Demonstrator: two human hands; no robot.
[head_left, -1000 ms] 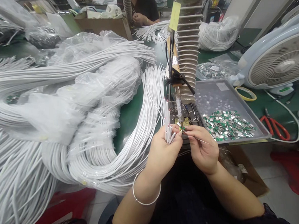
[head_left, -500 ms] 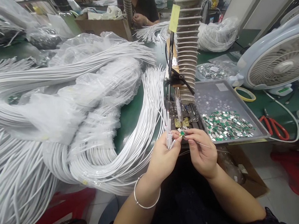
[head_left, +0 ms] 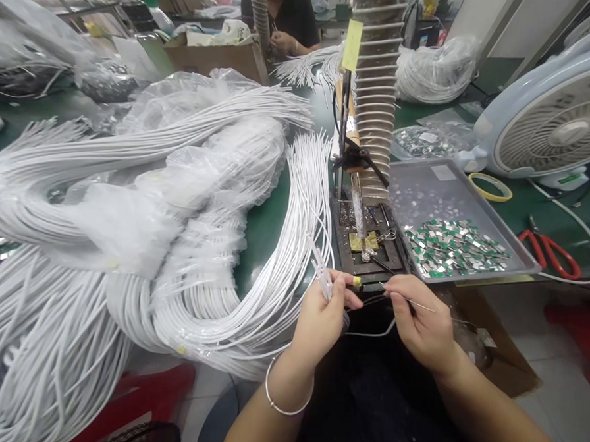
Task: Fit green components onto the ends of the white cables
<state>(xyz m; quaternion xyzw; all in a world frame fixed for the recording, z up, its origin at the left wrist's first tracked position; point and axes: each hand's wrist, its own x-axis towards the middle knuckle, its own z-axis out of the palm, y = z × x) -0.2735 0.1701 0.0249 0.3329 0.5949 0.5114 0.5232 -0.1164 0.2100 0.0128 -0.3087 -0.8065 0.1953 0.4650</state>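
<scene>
My left hand (head_left: 324,315) is closed around several white cables (head_left: 321,272) whose ends stick up above the thumb. Its index finger, with yellow tape on the tip, points right. A thin solder wire (head_left: 415,304) is pinched in my right hand (head_left: 423,320) and trails off to the right. A gap separates the two hands at the table's front edge. Just beyond them, a soldering iron (head_left: 358,211) hangs tip down over a dark metal stand (head_left: 347,264) with a yellow sponge (head_left: 358,241).
A grey tray (head_left: 451,173) of small green-and-silver boards (head_left: 457,249) lies right, near red-handled pliers (head_left: 548,250), a tape roll (head_left: 491,187) and a fan (head_left: 562,128). Bundled white cables (head_left: 191,319) cover the left. A ribbed hose (head_left: 378,98) stands behind the iron. A person (head_left: 285,23) sits opposite.
Both hands have drawn down from the iron's tip and moved apart. The small green board between my fingertips is out of sight. The view has shifted slightly.
</scene>
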